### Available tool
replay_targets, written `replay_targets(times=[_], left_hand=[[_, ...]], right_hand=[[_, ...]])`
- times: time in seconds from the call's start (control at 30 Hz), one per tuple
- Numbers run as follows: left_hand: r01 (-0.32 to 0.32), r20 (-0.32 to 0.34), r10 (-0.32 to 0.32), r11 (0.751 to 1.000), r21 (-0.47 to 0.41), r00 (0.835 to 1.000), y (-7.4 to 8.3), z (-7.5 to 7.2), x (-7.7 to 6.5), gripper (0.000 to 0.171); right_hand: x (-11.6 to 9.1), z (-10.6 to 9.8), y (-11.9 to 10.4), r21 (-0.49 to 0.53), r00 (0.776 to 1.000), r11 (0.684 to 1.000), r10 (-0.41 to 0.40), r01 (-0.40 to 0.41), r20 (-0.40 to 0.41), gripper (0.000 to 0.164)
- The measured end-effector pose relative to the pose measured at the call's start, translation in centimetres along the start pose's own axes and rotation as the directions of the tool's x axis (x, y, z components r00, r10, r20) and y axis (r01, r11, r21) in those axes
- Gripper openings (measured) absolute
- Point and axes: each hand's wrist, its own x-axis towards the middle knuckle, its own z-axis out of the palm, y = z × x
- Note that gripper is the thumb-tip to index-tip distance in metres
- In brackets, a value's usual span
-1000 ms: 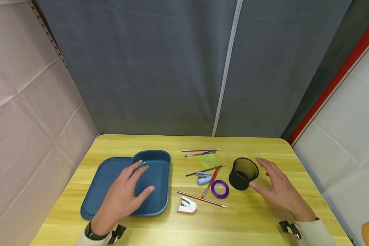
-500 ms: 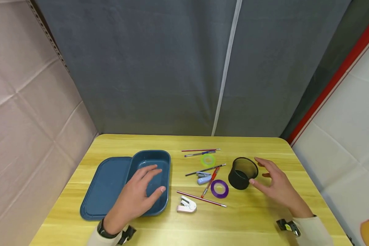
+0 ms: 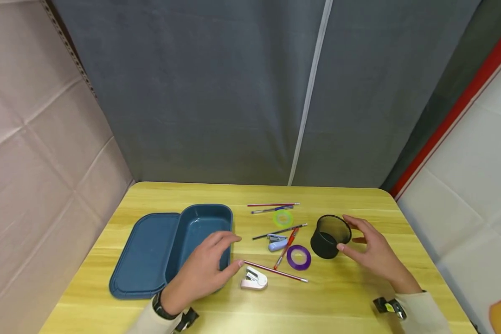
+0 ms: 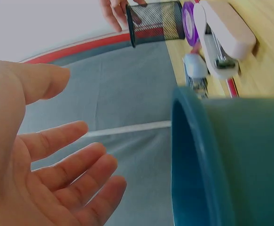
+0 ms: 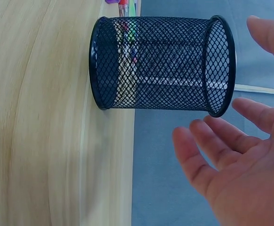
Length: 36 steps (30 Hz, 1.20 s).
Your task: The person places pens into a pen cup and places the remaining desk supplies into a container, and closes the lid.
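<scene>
Above the near right part of a blue plastic box (image 3: 200, 218) hovers my left hand (image 3: 206, 269), its fingers spread loosely and holding nothing. Its fingertips point toward a striped pencil (image 3: 275, 272) and a white-pink mini stapler (image 3: 254, 280). My right hand (image 3: 375, 257) is at the right side of a black mesh pen cup (image 3: 323, 248), fingers and thumb apart near the rim. In the right wrist view the upright cup (image 5: 165, 63) shows gaps to the thumb; whether a fingertip touches it I cannot tell. The left wrist view shows the box's rim (image 4: 198, 141) beside my open palm.
A blue lid (image 3: 146, 255) lies left of the box. Between box and cup are a blue mini stapler (image 3: 278, 244), a red pen (image 3: 291, 237), a dark pencil (image 3: 263, 235), a purple tape roll (image 3: 290, 260) and a green one (image 3: 276, 218). Behind lie another pen (image 3: 263, 211) and pencil (image 3: 267, 204).
My left hand has moved right across the box, toward the striped pencil and the white-pink stapler. The right hand has shifted very slightly closer to the cup, which stands in the same place.
</scene>
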Motion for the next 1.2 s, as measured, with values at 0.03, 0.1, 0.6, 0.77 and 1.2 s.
replay_targets(times=[0.03, 0.1, 0.6, 0.77, 1.2], left_hand=[[-0.007, 0.006, 0.007, 1.0, -0.009, 1.0, 0.2, 0.1, 0.1, 0.05], [-0.018, 0.022, 0.019, 0.999, -0.035, 1.0, 0.5, 0.3, 0.4, 0.049], [-0.044, 0.2, 0.067, 0.992, -0.115, 0.978, 2.4, 3.9, 2.3, 0.043], [-0.031, 0.237, 0.063, 0.99, -0.139, 0.97, 2.7, 4.6, 2.7, 0.044], [-0.03, 0.276, 0.095, 0.973, -0.229, 0.956, 3.1, 6.2, 3.2, 0.043]], right_hand=[[0.0, 0.0, 0.0, 0.006, 1.0, 1.0, 0.0, 0.0, 0.001, 0.079], [0.1, 0.1, 0.0, 0.018, 1.0, 1.0, -0.001, 0.001, -0.001, 0.078], [0.3, 0.2, 1.2, 0.213, 0.998, 0.977, -0.012, 0.0, 0.057, 0.077], [0.3, 0.3, 1.1, 0.23, 0.997, 0.973, 0.011, -0.029, 0.079, 0.077], [0.4, 0.8, 1.5, 0.271, 0.994, 0.961, 0.036, -0.063, 0.102, 0.078]])
